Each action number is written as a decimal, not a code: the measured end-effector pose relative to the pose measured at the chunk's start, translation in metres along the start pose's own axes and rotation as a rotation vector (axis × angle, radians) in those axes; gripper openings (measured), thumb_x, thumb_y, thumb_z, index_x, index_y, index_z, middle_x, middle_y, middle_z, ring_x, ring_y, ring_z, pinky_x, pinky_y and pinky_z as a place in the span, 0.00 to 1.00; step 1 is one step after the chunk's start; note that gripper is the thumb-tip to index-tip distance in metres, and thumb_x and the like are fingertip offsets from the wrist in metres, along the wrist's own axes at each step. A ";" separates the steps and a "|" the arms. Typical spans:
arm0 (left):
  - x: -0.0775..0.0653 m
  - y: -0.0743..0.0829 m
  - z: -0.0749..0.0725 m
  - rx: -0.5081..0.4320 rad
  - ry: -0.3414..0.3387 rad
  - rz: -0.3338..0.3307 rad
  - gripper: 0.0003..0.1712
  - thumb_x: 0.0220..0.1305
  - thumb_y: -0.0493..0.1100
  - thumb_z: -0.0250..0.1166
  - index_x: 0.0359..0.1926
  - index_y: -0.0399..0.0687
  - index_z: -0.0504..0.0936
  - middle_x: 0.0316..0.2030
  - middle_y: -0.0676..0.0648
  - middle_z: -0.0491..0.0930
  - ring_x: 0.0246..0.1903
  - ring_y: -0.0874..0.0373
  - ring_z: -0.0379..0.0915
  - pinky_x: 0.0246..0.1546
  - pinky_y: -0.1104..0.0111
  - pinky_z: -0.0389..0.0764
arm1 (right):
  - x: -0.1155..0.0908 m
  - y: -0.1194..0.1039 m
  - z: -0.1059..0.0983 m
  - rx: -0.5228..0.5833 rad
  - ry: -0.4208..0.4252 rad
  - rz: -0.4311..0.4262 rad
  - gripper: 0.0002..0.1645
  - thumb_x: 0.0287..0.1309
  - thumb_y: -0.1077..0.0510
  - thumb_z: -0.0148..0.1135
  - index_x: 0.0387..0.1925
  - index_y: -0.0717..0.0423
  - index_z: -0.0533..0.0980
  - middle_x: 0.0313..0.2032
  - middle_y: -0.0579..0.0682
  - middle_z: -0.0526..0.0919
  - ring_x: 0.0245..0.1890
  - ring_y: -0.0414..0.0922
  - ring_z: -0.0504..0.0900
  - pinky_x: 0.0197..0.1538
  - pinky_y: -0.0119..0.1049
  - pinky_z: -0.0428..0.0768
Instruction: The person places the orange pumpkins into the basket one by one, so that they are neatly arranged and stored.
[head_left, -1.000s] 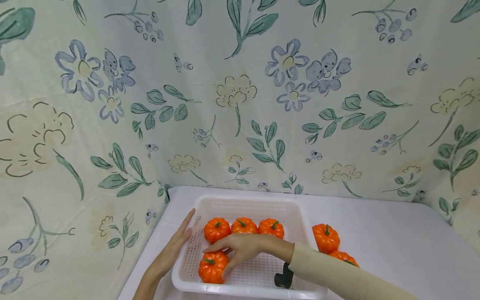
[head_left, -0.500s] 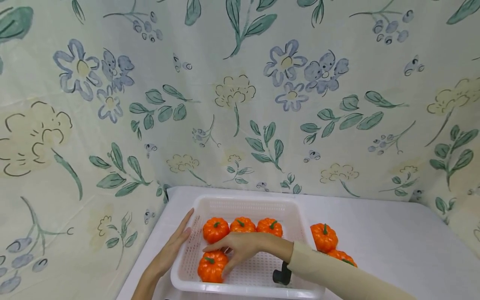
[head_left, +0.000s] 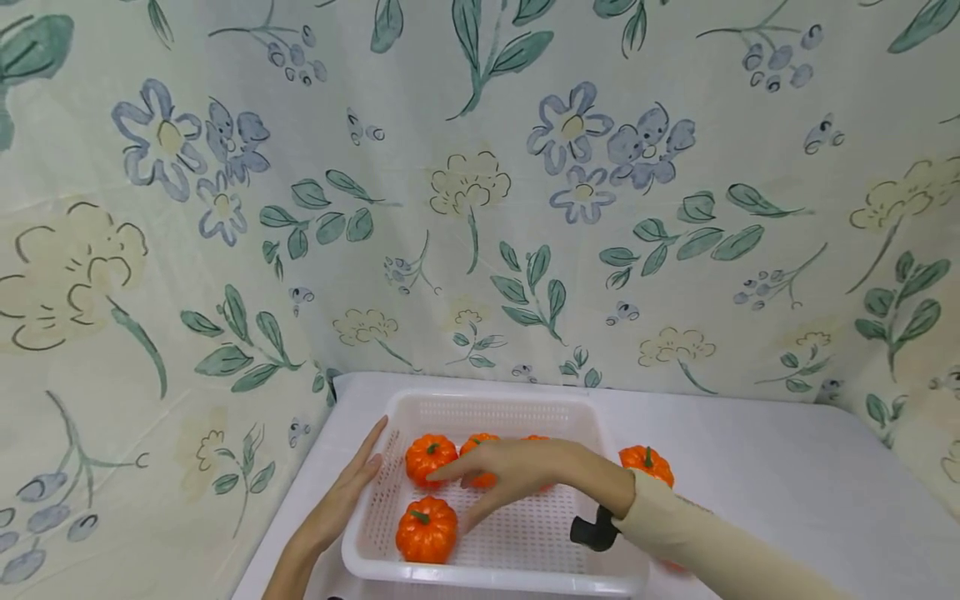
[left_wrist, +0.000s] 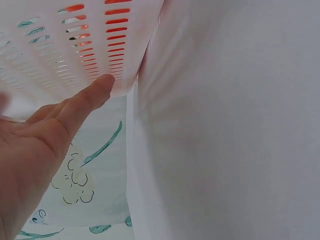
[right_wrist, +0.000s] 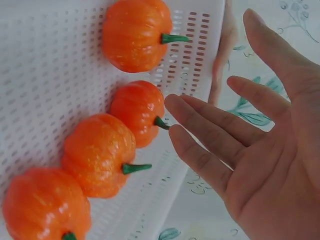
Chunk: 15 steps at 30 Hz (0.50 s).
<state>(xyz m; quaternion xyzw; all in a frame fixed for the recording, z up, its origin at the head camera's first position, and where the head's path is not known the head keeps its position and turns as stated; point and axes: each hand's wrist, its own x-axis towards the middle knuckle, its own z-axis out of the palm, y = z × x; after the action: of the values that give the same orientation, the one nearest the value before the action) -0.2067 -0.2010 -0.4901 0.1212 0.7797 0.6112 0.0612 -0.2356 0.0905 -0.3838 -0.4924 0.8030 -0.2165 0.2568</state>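
Observation:
A white perforated plastic basket [head_left: 495, 577] holds several small orange pumpkins with green stems. One pumpkin [head_left: 426, 532] sits at its front left; the others stand in a row along the back, among them a back-left pumpkin [head_left: 431, 460]. Above the basket my right hand [head_left: 517, 477] hovers with spread, relaxed fingers, holding nothing and partly covering the back row. In the right wrist view the palm [right_wrist: 272, 165] faces the pumpkins, apart from them. My left hand [head_left: 341, 504] lies along the basket's left wall, fingers straight; the left wrist view shows a fingertip [left_wrist: 106, 82] against the slotted side.
Right of the basket, another orange pumpkin [head_left: 647, 465] stands on the white-covered table [head_left: 772, 483], with more orange half hidden under the right sleeve [head_left: 697, 533]. A black camera mount [head_left: 596, 530] hangs from the right wrist. Floral cloth [head_left: 480, 208] rises behind the table.
My right hand has let go of the front-left pumpkin and lifted up and to the right. That pumpkin stays in place in the basket. The left hand has not moved.

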 end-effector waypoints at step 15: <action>0.000 0.004 0.002 0.004 0.006 -0.036 0.33 0.83 0.57 0.38 0.84 0.68 0.45 0.84 0.46 0.43 0.83 0.38 0.38 0.76 0.33 0.38 | -0.127 0.015 -0.028 0.046 0.331 0.198 0.38 0.62 0.38 0.71 0.72 0.34 0.72 0.66 0.39 0.81 0.61 0.43 0.82 0.61 0.55 0.83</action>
<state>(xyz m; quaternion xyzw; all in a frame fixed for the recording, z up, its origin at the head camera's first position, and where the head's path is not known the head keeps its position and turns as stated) -0.2057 -0.1986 -0.4862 0.1056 0.7832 0.6088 0.0698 -0.2146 0.2139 -0.3459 -0.3629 0.8735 -0.2864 0.1524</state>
